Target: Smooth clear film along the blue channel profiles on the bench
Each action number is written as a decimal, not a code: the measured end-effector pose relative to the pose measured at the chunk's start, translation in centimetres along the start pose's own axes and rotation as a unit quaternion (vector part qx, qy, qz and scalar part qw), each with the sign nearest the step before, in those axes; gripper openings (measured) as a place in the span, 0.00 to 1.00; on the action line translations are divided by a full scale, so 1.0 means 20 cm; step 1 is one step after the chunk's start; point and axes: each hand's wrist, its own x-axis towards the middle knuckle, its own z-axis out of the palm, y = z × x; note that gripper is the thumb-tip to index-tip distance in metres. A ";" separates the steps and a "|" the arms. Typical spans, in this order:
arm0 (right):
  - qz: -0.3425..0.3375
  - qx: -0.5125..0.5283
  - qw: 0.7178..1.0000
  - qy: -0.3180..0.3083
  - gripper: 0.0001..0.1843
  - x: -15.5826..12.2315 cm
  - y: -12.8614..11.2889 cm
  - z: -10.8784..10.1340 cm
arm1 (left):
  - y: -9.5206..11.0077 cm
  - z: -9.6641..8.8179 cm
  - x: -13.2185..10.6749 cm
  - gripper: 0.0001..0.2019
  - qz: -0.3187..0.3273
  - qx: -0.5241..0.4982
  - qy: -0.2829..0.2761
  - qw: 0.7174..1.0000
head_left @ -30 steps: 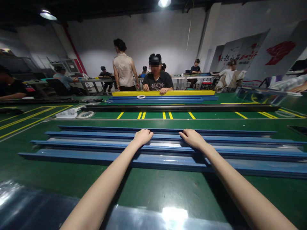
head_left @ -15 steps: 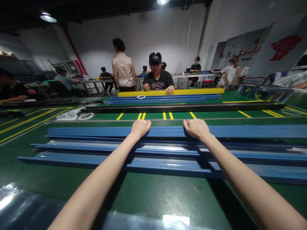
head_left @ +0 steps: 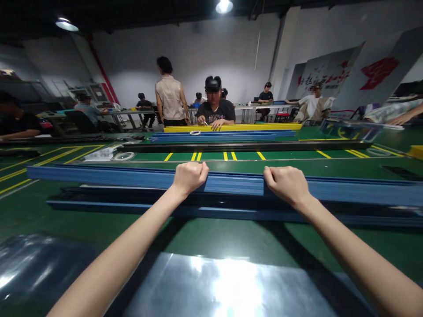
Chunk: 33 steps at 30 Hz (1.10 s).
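A long blue channel strip runs across the view, slightly raised and tilted with its ribbed side toward me. My left hand is closed around its upper edge left of the middle. Farther right, my right hand grips the same edge, fingers curled over the far side and out of sight. Just below and nearer to me lies another blue strip, partly covered by the held one and its shadow.
Glossy clear sheeting covers the near table. Beyond lie a black strip, a white tape ring and a plastic bag. Across the table, a co-worker touches a yellow strip. A phone-like dark object lies right.
Both hands have moved slightly apart, and the held blue strip has come up and nearer to me. It now covers more of the strips below. The view has shifted slightly.
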 end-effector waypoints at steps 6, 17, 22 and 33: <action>-0.023 0.025 0.999 0.021 0.26 -0.25 -0.03 0.00 | 0.04 -0.04 -0.24 0.24 0.048 -0.038 0.012 0.998; -0.039 0.058 0.997 0.018 0.25 -0.50 -0.10 0.11 | 0.07 -0.05 -0.48 0.23 0.089 -0.048 0.068 0.993; -0.042 0.059 0.997 -0.002 0.24 -0.50 -0.13 0.13 | 0.06 -0.01 -0.55 0.23 0.084 -0.046 0.059 0.994; -0.064 0.057 0.996 0.000 0.24 -0.48 -0.16 0.18 | 0.02 0.04 -0.57 0.21 0.103 -0.036 0.112 0.988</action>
